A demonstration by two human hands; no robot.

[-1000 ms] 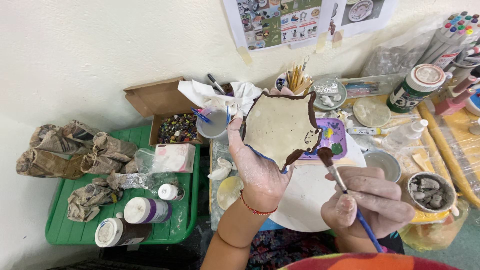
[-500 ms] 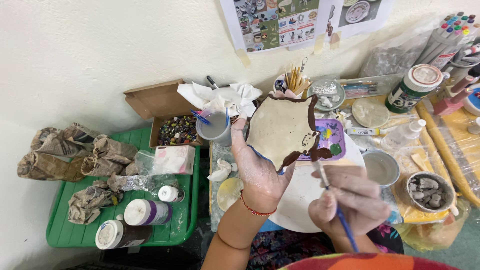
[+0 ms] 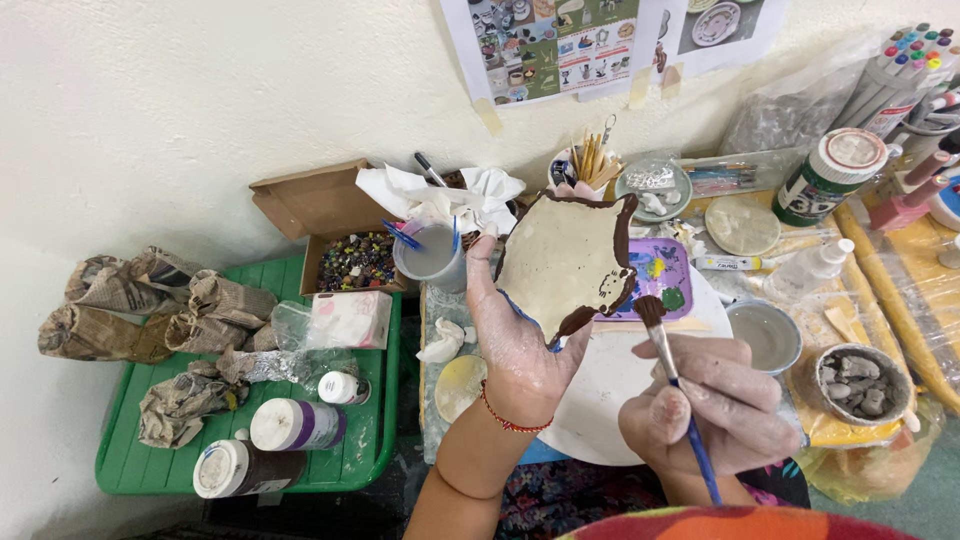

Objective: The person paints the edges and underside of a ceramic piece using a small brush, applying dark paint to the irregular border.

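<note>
a messy desk (image 3: 880, 300) by a white wall. the left hand (image 3: 515, 335) grips a clay plate (image 3: 565, 262). the right hand (image 3: 715, 405) fingers pinch a brush (image 3: 672, 365) just beside it.

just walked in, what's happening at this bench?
A person is painting a flat, cream-coloured clay piece. The left hand holds it up by its lower edge, tilted toward the camera; its rim is already dark brown. The right hand grips a blue-handled paintbrush, its brown-loaded bristles just beside the piece's lower right edge; contact is unclear. Beneath sit a white round board and a purple paint palette, with a cup of cloudy water to the left.
</note>
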